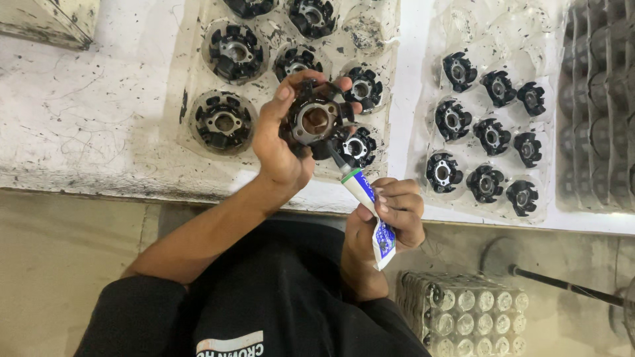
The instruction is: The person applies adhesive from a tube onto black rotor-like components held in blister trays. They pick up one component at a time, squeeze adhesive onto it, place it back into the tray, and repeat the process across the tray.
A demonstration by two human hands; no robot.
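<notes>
A black, round motor part [315,119] with a pale metal ring and a brownish bore at its centre is held up above the bench [99,125], face turned toward the camera, just over the near edge of a clear plastic tray [192,79]. It is gripped by the left hand [281,142], whose fingers are curled around its left rim and top while the thumb is pressed against the lower side, so the hand is clamped on the part. The dark nozzle of a small white and blue tube [370,211] is pointed up at the lower right edge of the part, touching it or very nearly so; which cannot be told. The tube is pinched in the right hand [390,215], the fingers closed tightly around its body, with its crimped end sticking out below the hand. Similar black parts are seated in the round pockets of the clear tray behind the left hand, some pockets being left bare. A second tray [430,106] to the right, on white sheeting, is filled with smaller black parts set in rows. Stacked grey trays [595,99] are seen at the far right edge. Below the bench edge, a block of clear, pocketed trays [463,314] is stood on the floor beside the person's black shirt [278,304], with a dark rod [562,284] lying near it.
</notes>
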